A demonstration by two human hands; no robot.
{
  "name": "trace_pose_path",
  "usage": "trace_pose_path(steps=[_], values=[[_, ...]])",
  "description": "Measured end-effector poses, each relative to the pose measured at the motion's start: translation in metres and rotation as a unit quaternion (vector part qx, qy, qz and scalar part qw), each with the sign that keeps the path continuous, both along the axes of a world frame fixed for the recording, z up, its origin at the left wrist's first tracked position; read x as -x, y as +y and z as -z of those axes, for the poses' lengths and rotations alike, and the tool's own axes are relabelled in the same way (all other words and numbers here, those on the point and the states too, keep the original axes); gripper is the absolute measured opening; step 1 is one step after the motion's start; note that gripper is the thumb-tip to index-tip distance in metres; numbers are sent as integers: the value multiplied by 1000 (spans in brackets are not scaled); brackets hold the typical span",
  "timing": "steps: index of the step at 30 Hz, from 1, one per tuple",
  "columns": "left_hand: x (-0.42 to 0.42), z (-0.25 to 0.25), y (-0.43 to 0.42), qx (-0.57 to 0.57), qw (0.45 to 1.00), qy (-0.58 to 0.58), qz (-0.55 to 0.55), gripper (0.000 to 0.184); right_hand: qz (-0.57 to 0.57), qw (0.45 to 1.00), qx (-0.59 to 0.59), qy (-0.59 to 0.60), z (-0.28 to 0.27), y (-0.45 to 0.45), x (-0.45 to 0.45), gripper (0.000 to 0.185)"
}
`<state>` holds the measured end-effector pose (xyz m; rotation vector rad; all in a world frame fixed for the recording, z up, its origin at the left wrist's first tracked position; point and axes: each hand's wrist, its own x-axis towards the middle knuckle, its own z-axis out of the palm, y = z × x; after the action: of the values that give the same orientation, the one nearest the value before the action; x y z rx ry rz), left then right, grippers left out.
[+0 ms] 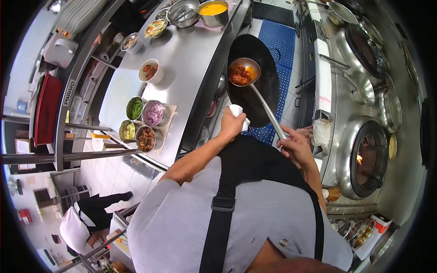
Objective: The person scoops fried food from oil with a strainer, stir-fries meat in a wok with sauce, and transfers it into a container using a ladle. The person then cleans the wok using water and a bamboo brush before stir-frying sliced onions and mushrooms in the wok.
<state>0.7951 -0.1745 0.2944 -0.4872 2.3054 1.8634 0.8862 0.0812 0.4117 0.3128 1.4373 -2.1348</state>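
Observation:
My left hand point(233, 123) is closed round a folded white cloth point(237, 112) at the near edge of a black wok point(255, 98). The wok's handle is hidden by the hand and cloth. In my right hand point(295, 143) is the long metal handle of a ladle point(267, 108), which slants up and left over the wok. Reddish-brown food pieces point(240, 75) with orange liquid lie in the ladle's bowl. Wok and ladle are between the steel counter and the stove, above a blue floor mat point(284, 50).
The steel counter point(182, 77) on the left holds a white tub point(151, 72), small metal cups with chopped onion point(154, 112) and greens point(134, 108), and a pot of yellow liquid point(213, 12). A burner point(364, 157) with a flame stands right. Another person point(79, 225) bends at lower left.

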Motion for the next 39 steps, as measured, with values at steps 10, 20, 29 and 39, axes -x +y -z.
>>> trace_pose_path(steps=[10,20,29,39], values=[[-2,-28,-38,-336,915,-218,-49,11,-91,994,-42,46,-80,-48,57,60],[-25,-60,-86,-367,913,-179,11,22,-244,932,-146,225,-83,-229,186,64],[-36,-57,-117,-393,904,-166,-6,27,-271,842,-310,348,-18,-295,204,64],[-38,-59,-134,-419,898,-133,1,27,-252,748,-414,453,-33,-298,192,67]])
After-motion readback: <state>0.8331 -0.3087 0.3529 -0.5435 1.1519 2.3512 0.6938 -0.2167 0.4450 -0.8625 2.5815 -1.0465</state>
